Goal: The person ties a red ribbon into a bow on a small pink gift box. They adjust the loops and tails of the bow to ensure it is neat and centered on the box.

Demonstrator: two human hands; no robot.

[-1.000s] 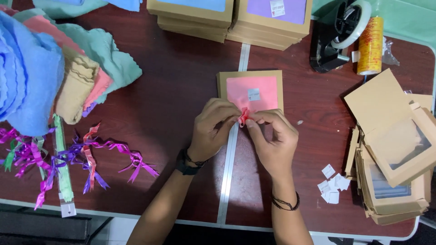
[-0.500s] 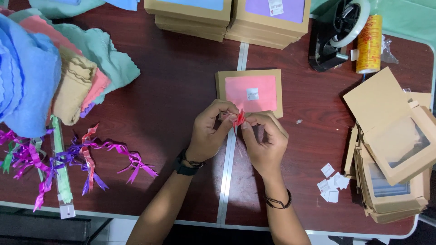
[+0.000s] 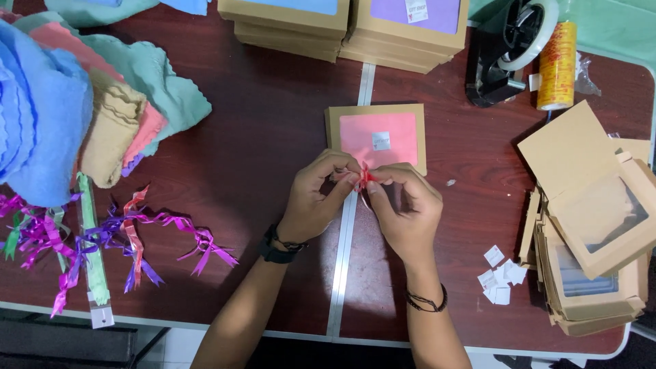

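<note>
Right now the left hand (image 3: 316,198) and the right hand (image 3: 404,208) meet in the middle of the dark red table (image 3: 273,137), and both pinch a small red ribbon bow (image 3: 362,178) between fingers and thumbs. The fingers are closed tight on the bow, which sits just at the near edge of a flat brown box (image 3: 378,137) with a pink window and a little white sticker. Both wrists wear dark bands. On the far side, two stacks of brown boxes (image 3: 345,27) stand side by side. To the far right there is a black tape holder (image 3: 509,55) with a yellow roll (image 3: 556,65) just beside it. On the right edge lies a pile of open brown boxes (image 3: 594,232), and small white paper bits (image 3: 500,277) lie near it. On the left sits a heap of soft cloths (image 3: 75,96) in blue, green, pink and tan, and nearer to the person are shiny purple and red ribbons (image 3: 116,239).
</note>
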